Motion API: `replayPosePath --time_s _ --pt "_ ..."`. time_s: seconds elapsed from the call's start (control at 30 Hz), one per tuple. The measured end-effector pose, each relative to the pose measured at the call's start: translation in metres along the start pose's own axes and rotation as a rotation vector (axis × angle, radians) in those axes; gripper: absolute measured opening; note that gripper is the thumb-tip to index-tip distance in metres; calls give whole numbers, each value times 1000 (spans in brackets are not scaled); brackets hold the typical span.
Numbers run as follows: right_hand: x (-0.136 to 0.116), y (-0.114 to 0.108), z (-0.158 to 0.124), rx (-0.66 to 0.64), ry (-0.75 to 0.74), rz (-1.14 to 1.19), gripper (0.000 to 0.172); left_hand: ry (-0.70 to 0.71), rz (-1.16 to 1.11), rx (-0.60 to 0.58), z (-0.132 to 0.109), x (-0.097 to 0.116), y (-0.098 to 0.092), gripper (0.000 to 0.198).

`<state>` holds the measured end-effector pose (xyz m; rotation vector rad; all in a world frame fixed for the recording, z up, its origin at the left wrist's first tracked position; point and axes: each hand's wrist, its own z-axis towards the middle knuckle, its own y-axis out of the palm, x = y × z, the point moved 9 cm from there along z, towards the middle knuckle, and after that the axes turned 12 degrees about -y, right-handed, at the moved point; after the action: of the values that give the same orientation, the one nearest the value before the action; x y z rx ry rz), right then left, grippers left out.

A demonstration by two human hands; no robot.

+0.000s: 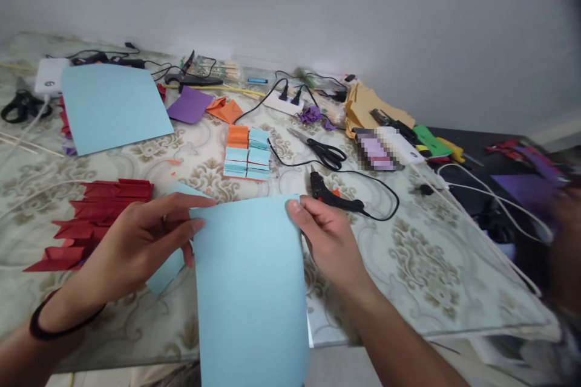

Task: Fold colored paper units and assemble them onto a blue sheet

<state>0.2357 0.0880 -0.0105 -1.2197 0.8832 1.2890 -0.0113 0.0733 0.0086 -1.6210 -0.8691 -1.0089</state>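
Note:
A light blue sheet of paper (252,290) hangs over the table's front edge, its lower part out of the picture. My right hand (324,233) pinches its top right corner between thumb and fingers. At the top left corner, my left hand (140,242) holds the sheet with thumb and index finger; a dark band circles that wrist. Beneath the left hand lies another light blue paper piece (166,269), partly covered. Folded red paper (106,208) rests left of it. Beyond the sheet sits a block of folded blue and orange paper strips (247,154).
A black glue gun (333,193) and scissors (324,151) lie right of the strips, with a cord looping around. A larger blue sheet (115,109) lies back left. A power strip (284,101) and brown paper (374,109) are farther back. At far right is a person's blurred arm (567,236).

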Motion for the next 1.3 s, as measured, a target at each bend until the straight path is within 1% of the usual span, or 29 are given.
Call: replayPosePath --time_s 0.13,0.27,0.37,0.43,0.53,0.6,0.67,0.73,0.77,0.87,0.93,1.0,1.13,1.2,1.3 --pt "0 1 2 -12 -31 56 54 -23 -3 -5 1 -2 -1 27" --pt "-7 -1 6 -25 -94 -29 48 -61 -1 -28 3 -6 -1 26" --pt "-8 -3 7 -17 -107 -68 47 -69 16 -40 5 -7 1 28" --pt "-6 -3 8 -18 -96 -65 46 -74 27 -29 7 -7 1 30" --pt "2 3 8 -80 -30 -44 47 -76 18 27 8 -5 -4 37" --pt "8 6 8 -115 14 -58 51 -81 -19 62 9 -3 -7 44" --pt "12 5 8 -106 31 -85 54 -94 -81 64 11 -4 -7 47" --pt "16 0 8 -64 29 -91 53 -129 -154 36 13 -9 -4 48" --pt "18 -4 9 -38 29 -83 52 -157 -184 12 14 -12 -2 45" --pt "25 -14 10 49 31 -30 49 -242 -196 -124 15 -23 13 23" --pt "29 -18 11 93 36 29 48 -266 -150 -215 12 -26 23 25" --pt "32 -20 12 124 47 88 46 -264 -110 -242 10 -26 28 28" --pt "35 -19 11 146 78 138 38 -249 -78 -161 9 -22 22 27" --pt "39 -16 11 120 107 143 36 -246 -82 -108 9 -21 17 26" --pt "45 -11 11 68 155 124 38 -240 -90 -62 10 -20 11 26"
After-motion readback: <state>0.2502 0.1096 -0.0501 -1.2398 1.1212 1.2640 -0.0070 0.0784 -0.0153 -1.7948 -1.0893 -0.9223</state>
